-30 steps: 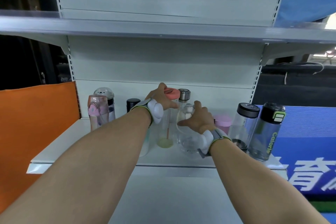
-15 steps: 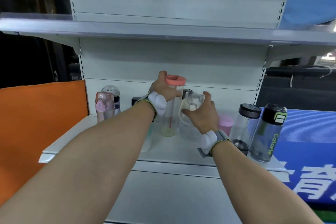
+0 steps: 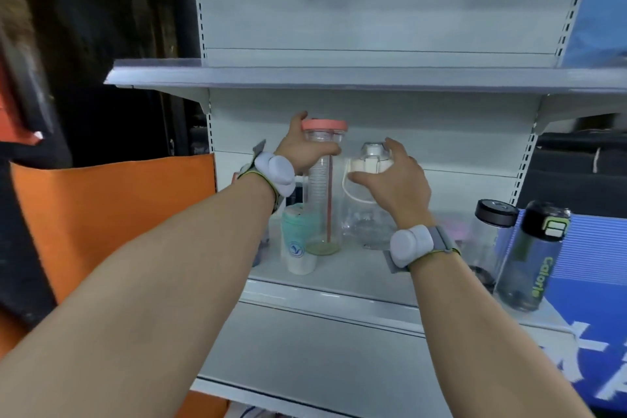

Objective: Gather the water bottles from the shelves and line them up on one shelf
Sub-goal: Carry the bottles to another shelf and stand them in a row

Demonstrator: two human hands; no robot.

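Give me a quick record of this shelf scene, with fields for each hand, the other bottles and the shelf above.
left hand: gripping tall clear bottle with pink lid near its top
right hand: around cap of round clear bottle
also on shelf: mint-lidded white bottle, black-capped bottle, Calorie bottle
upper shelf: top surface not visible

Pale grey metal shelving (image 3: 339,78) with slotted uprights (image 3: 202,10) fills the scene, one shelf above the hands. Left of the hands hangs an orange panel (image 3: 112,214) against a dark recess (image 3: 101,44); to their right, a blue board (image 3: 590,265) with white characters.
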